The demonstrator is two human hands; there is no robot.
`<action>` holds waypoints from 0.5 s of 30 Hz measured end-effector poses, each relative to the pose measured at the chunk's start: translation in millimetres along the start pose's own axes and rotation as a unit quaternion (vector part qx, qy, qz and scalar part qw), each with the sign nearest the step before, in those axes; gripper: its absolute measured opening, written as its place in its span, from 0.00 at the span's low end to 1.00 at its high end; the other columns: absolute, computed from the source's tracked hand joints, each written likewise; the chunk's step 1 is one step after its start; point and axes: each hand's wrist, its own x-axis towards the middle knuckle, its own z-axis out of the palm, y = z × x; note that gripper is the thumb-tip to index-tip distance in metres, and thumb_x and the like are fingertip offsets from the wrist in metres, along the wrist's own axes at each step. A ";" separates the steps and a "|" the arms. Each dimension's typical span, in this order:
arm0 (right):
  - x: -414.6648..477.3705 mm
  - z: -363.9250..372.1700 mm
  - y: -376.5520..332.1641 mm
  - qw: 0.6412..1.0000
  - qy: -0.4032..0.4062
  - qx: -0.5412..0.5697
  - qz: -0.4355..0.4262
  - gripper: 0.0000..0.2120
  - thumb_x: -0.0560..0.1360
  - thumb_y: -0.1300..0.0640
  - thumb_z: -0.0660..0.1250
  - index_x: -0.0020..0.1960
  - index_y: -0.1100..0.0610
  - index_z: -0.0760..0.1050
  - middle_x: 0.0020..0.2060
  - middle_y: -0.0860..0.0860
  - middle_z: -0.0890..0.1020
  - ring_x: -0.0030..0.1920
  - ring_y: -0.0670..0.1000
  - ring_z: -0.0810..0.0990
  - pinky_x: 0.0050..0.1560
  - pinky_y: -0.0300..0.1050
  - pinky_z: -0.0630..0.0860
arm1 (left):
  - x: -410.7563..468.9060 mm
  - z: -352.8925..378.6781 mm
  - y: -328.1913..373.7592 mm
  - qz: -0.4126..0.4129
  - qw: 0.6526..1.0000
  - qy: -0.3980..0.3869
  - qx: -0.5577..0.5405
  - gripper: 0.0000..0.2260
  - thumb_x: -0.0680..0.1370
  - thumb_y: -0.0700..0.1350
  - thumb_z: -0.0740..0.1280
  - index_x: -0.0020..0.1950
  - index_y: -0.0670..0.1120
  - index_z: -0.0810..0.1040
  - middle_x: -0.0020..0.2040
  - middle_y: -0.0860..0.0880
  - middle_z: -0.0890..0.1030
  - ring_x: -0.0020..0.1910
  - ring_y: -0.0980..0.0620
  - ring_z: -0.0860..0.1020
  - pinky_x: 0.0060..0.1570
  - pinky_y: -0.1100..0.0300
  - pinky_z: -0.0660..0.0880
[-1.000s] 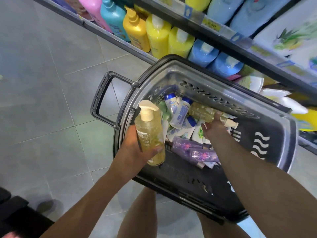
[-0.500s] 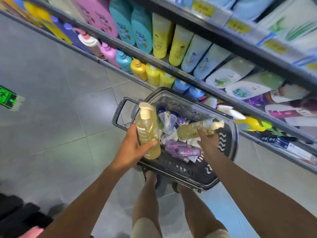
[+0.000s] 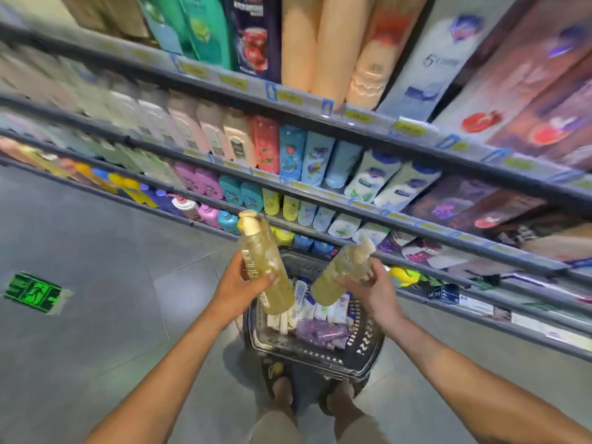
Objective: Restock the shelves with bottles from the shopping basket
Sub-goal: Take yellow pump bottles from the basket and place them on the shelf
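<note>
Both hands are closed, each around a clear pump bottle of yellow-green liquid, held above the shopping basket [image 3: 368, 349] on the floor [image 3: 112, 238]. The left hand [image 3: 238, 285] grips the left bottle [image 3: 266, 264] at mid-body. Its long axis is tilted, with the cream pump toward 11 o'clock and the base toward 5. The white side label carries print too small to read. The right hand [image 3: 371, 288] grips the right bottle [image 3: 342, 274] near the neck, with the pump toward 1 o'clock and the base toward 7, over the tubes in the basket. At 12 o'clock stand the shelves [image 3: 205, 73]. Their yellow price tags are blurred, and one pale pack shows a "5". A green exit sticker [image 3: 32, 291] lies at 9 o'clock.
</note>
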 end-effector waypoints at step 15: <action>-78.0 -26.0 -194.8 0.969 -0.112 0.178 -0.130 0.50 0.61 0.39 0.84 0.76 0.53 0.67 0.65 0.57 0.81 0.64 0.58 0.81 0.61 0.56 0.78 | -38.3 -10.3 164.2 0.052 0.947 -0.147 -0.280 0.38 0.66 0.48 0.74 0.74 0.40 0.70 0.63 0.33 0.78 0.59 0.37 0.77 0.60 0.40 0.77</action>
